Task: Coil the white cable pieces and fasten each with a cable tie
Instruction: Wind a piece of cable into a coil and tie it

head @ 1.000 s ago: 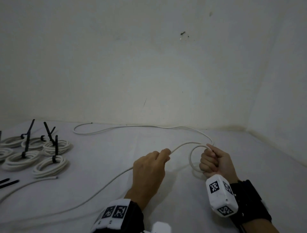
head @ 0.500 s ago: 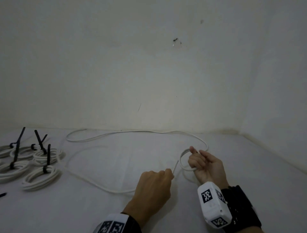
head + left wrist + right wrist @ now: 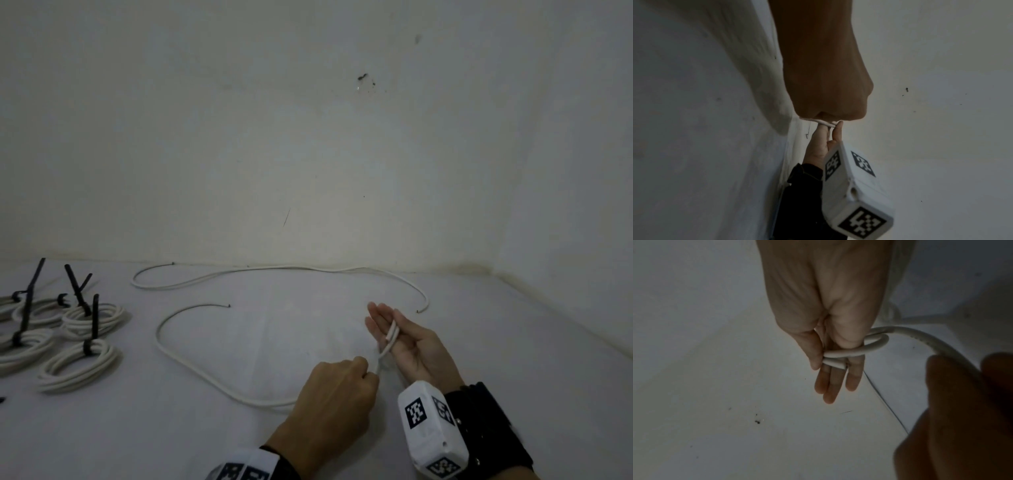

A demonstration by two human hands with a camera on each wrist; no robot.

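— Right hand [image 3: 407, 342] of mine is palm-up with the fingers nearly straight; my thumb pins the cut end of the white cable [image 3: 191, 359] across them, one small loop already round the fingers.

— And the left hand [image 3: 337, 394]?

— Fisted, pinching the same cable just beside that loop. From there it runs under the fist and sweeps away over the white surface [image 3: 274, 342] in a wide arc to a free end, well apart from my hands.

— How does it feel, would you say?

— Light, I judge, but springy: the loop stands off the fingers rather than lying limp, so it will want to unwind. I would keep the thumb on the end and feed with the left close to the loop, not far down the slack.

— What else lies about?

— A second loose cable [image 3: 274, 269] by the wall, and the tied coils [image 3: 78, 363] with black cable ties [image 3: 90, 329] off to my left.
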